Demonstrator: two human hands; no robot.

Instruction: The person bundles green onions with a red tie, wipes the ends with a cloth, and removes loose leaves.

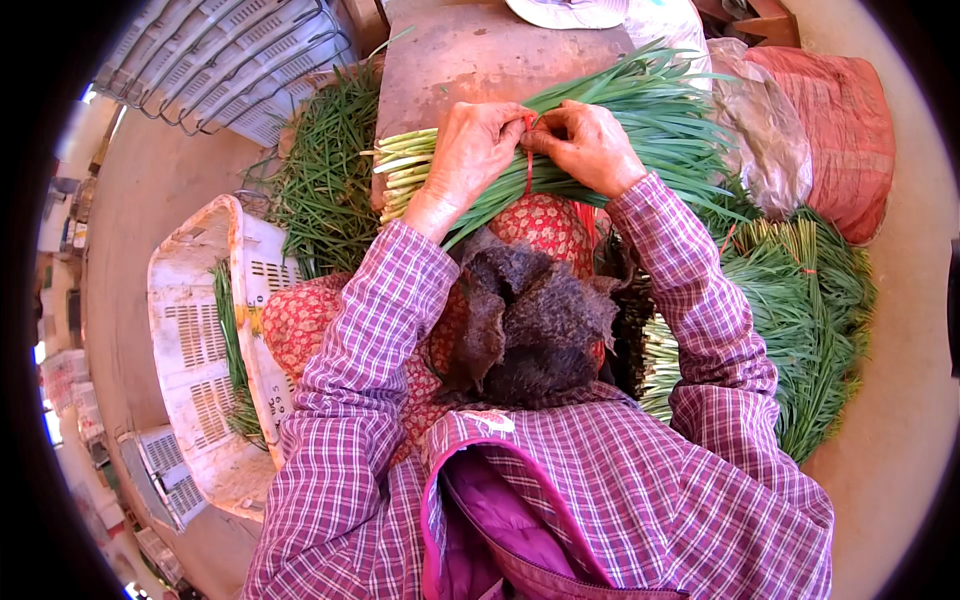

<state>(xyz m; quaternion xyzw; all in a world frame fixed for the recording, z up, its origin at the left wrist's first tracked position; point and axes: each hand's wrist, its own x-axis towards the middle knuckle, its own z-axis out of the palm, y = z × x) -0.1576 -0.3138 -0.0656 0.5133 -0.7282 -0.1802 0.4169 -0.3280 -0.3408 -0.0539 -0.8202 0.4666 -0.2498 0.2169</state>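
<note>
A thick bundle of garlic chives (655, 125) lies across a worn board in front of me, pale stem ends to the left and green leaves fanning right. Around its middle runs a thin red tie (529, 172). Just above the bundle, my left hand (474, 148) is closed, pinching the tie at its fingertips. My right hand (590, 145) pinches the tie too, close beside the left, thumb and forefinger together. The exact twist or knot between the fingertips is too small to make out.
The board (470, 60) carries a pale hat (570, 10) at its far edge. Loose greens (325, 170) heap at left, near a white plastic crate (195, 330) and stacked crates (230, 60). Tied chive bundles (790, 310) lie at right, below a red woven sack (835, 135).
</note>
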